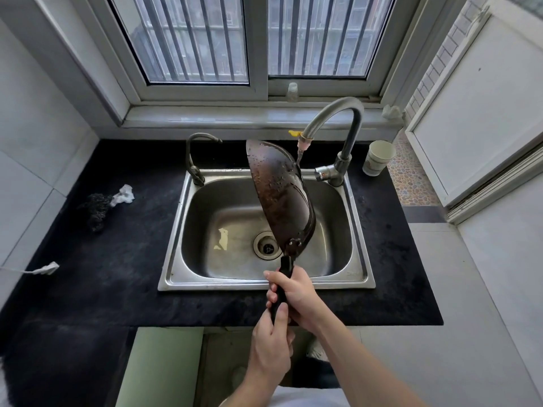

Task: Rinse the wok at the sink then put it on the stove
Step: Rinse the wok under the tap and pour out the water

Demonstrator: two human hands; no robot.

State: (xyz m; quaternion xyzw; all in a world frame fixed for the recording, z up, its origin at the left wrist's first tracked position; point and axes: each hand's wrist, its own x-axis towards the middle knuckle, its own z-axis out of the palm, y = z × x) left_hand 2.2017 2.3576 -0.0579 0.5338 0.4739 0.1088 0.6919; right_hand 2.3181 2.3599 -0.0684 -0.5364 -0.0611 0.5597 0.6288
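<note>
On the black counter (117,274), far left, lies one white plug (47,268) on its cord, and further back one dark scouring pad (95,211) touches one crumpled white rag (123,195). Set into the counter is a single steel sink (220,284) with one drain (264,245) in its floor. Two taps stand on the back rim: a small dark tap (195,160) at the left corner and a tall gooseneck tap (346,124) at the right, whose spout ends in a pink fitting (304,145) with one yellow clip (294,133). The one wok (279,195) hangs over the basin, tipped up on edge, with its top edge just beside the pink fitting and its browned surface beaded with drops. Its black handle (285,268) points down toward the person, and both hands hold it. The left hand (270,348) wraps the lower end, fingers curled and thumb laid along it. The right hand (293,292) clasps it higher up, fingers closed round it above the sink's front rim. Right of the tall tap stands one paper cup (377,157) on the counter. Behind, on the sill of the two-paned window (258,54), sit one small clear bottle (292,91) and, farther right, one white crumpled wad (390,111).
</note>
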